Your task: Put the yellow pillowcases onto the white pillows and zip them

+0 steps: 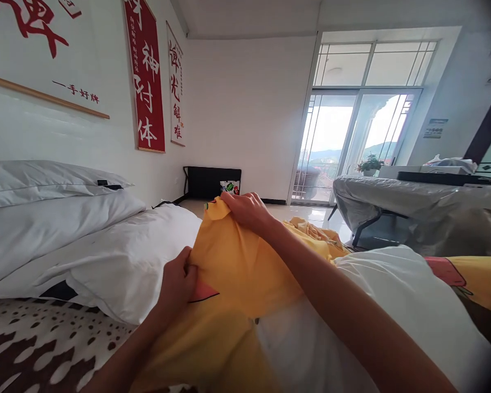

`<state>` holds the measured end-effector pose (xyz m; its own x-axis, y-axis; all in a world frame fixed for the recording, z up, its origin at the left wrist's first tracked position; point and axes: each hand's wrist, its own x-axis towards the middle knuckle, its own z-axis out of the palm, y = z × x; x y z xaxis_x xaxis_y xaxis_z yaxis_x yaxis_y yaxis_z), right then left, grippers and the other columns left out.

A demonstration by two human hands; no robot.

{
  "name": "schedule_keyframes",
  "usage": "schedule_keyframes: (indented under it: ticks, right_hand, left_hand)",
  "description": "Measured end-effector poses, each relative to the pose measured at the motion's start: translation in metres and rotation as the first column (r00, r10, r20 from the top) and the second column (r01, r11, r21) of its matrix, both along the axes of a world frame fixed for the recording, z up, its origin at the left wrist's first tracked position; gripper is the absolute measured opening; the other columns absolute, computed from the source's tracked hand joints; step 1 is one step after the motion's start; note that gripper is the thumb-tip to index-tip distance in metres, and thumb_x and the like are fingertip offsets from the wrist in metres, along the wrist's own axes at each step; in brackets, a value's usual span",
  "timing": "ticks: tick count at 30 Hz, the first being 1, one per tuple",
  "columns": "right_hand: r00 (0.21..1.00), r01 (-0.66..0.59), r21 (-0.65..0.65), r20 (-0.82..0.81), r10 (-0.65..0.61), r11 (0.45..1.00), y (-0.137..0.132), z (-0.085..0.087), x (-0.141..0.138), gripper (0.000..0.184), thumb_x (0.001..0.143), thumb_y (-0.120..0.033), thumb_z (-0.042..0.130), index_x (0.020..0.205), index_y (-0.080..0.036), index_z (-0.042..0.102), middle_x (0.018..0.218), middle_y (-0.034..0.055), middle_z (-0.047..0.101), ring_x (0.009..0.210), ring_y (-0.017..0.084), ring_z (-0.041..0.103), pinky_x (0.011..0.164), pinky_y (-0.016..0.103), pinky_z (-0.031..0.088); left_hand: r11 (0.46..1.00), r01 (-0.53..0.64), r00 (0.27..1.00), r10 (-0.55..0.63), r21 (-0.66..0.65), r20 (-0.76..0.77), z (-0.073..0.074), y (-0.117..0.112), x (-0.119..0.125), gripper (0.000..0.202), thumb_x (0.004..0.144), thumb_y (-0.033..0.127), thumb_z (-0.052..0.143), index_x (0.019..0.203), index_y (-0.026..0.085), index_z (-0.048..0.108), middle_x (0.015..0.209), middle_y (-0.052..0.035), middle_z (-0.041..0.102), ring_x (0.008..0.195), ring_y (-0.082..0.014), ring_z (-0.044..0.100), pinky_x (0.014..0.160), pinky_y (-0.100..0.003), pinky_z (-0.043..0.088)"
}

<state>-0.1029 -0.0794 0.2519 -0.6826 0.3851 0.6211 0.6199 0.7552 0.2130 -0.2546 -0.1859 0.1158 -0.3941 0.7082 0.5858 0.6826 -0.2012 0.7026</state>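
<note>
A yellow cloth (245, 267) with a red printed patch, perhaps a duvet cover, is stretched up in front of me. My left hand (178, 281) is closed around its left edge. Higher up, my right hand (245, 210) grips the top corner, its fingers folded over the fabric. White fabric (393, 284) lies under and to the right of the yellow cloth. More of the yellow material is bunched behind my right forearm. The lower part of the cloth spreads toward me, partly hidden by my forearms.
White pillows (57, 213) are piled at the left on a brown-and-white patterned sheet (36, 344). A table under plastic sheeting (372, 196) stands at the right, near a glass sliding door (352, 142). A black panel (213, 183) leans by the far wall.
</note>
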Motion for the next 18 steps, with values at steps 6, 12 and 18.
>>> schedule_keyframes:
  ticks: [6, 12, 18]
  right_hand:
    - [0.994, 0.087, -0.094, -0.051, -0.092, 0.992, 0.01, 0.001, -0.001, 0.019, 0.088, -0.024, 0.037, 0.092, -0.022, 0.055, 0.07, 0.0033, 0.06, 0.062, 0.016, 0.05, 0.059, 0.026, 0.022]
    - [0.964, -0.145, -0.239, -0.254, 0.082, 0.96, -0.025, 0.014, -0.03, 0.03, 0.087, -0.04, 0.046, 0.064, -0.02, 0.05, 0.061, -0.0002, 0.047, 0.058, 0.012, 0.035, 0.056, 0.025, 0.021]
    - [0.834, -0.552, -0.554, -0.361, 0.417, 0.624, -0.014, 0.03, -0.005, 0.035, 0.086, -0.05, 0.05, 0.08, -0.017, 0.058, 0.073, -0.002, 0.054, 0.063, 0.008, 0.041, 0.056, 0.021, 0.033]
  left_hand:
    - [0.984, 0.168, 0.953, -0.175, 0.052, 0.247, 0.002, -0.01, -0.009, 0.021, 0.078, 0.028, 0.035, 0.059, 0.02, 0.036, 0.049, 0.006, 0.033, 0.047, -0.0099, 0.032, 0.045, -0.021, 0.028]
    - [0.989, 0.142, 0.982, -0.135, -0.042, 0.133, 0.057, -0.003, -0.008, 0.037, 0.063, 0.04, 0.07, 0.09, 0.017, 0.062, 0.074, 0.0001, 0.064, 0.066, -0.0174, 0.059, 0.054, -0.024, 0.044]
    - [0.967, 0.16, 0.843, -0.237, 0.197, 0.483, 0.096, -0.005, 0.001, 0.058, 0.064, 0.053, 0.071, 0.103, 0.011, 0.063, 0.078, -0.0067, 0.068, 0.068, -0.0212, 0.065, 0.053, -0.026, 0.05]
